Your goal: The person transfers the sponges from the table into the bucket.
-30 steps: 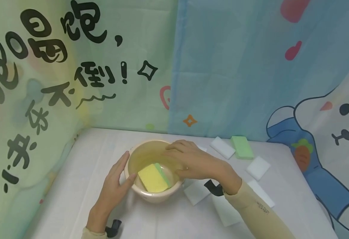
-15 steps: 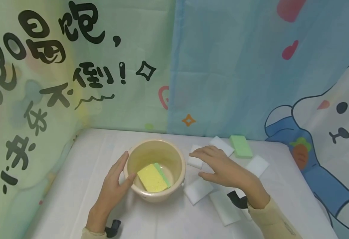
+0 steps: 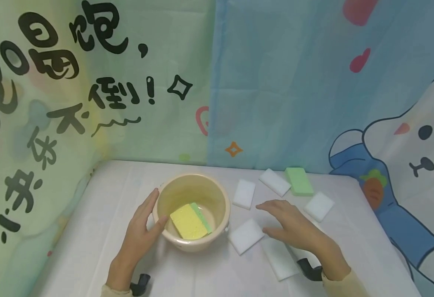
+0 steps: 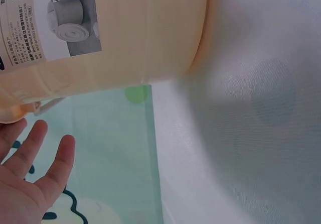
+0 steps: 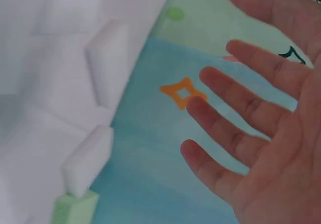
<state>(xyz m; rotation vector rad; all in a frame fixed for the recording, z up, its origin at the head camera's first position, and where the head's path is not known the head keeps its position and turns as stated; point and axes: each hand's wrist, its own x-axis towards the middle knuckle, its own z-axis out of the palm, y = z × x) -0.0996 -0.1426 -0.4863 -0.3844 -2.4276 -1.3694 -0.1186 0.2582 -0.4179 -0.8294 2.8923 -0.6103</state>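
Observation:
A cream plastic bucket (image 3: 191, 246) stands upright on the white-covered table, with a yellow sponge (image 3: 188, 222) backed in green lying inside it. My left hand (image 3: 138, 239) rests on the bucket's left rim, its fingers fairly straight. In the left wrist view the bucket's side (image 4: 150, 28) carries a printed label, and the fingers are near a small handle lug. To the right of the bucket, my right hand (image 3: 295, 227) hovers over white sponges, its fingers spread and holding nothing. The nearest white sponge (image 3: 246, 236) lies left of its thumb.
More white sponge blocks lie right of the bucket, among them one at the back (image 3: 244, 194) and a larger one (image 3: 281, 259) in front. A green sponge (image 3: 300, 182) lies near the table's back edge. A printed cloth backdrop (image 3: 276, 103) rises behind the table.
My right hand has come out of the bucket and moved right, over the white sponges. My left hand stays at the rim, and the yellow sponge remains in the bucket.

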